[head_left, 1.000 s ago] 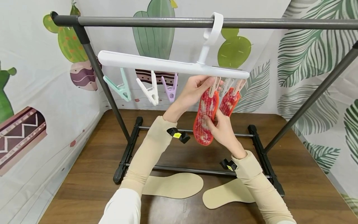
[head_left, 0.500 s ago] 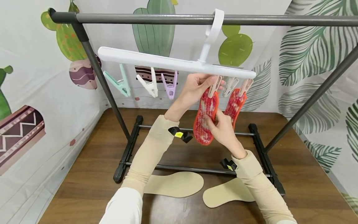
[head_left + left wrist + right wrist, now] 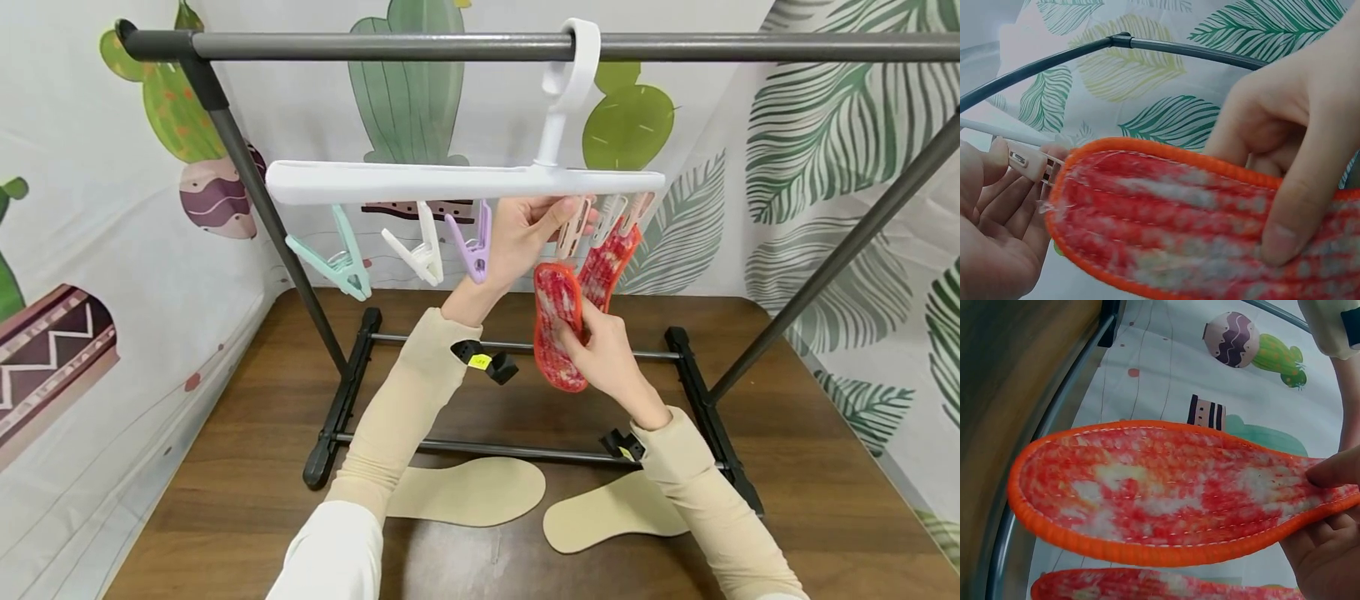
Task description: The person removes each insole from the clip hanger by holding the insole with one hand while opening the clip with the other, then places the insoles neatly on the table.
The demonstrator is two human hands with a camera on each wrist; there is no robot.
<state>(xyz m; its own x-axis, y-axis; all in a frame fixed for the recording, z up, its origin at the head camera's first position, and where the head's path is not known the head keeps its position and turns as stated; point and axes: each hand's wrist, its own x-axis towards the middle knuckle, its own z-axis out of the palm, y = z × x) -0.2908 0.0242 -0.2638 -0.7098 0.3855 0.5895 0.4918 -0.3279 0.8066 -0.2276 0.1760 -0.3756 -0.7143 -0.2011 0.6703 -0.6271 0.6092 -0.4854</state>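
My right hand [image 3: 603, 354] grips a red, white-mottled insole [image 3: 558, 292] with orange edging, thumb on its near face. The insole's upper end sits just below a beige clothespin [image 3: 573, 227], which my left hand [image 3: 517, 237] pinches. That clothespin hangs from a white clip hanger [image 3: 450, 180]. In the left wrist view the insole's end [image 3: 1097, 206] is close to the clothespin [image 3: 1029, 161]. A second red insole [image 3: 609, 262] hangs behind, held by a pinkish clothespin [image 3: 636, 212] at the hanger's right end. Between those two is a pale grey clothespin [image 3: 608, 221].
The hanger hooks over the top bar of a dark metal rack [image 3: 375, 47]. Mint [image 3: 341, 262], white [image 3: 422, 250] and purple [image 3: 474, 246] clothespins hang on its left. Two beige insoles [image 3: 472, 492] lie on the wooden table [image 3: 225, 467] in front of the rack's base.
The insole in my right hand has come down out of the beige clothespin. The hanger has swung, its left end dropping and its right end rising. My left hand stays at the clothespin.
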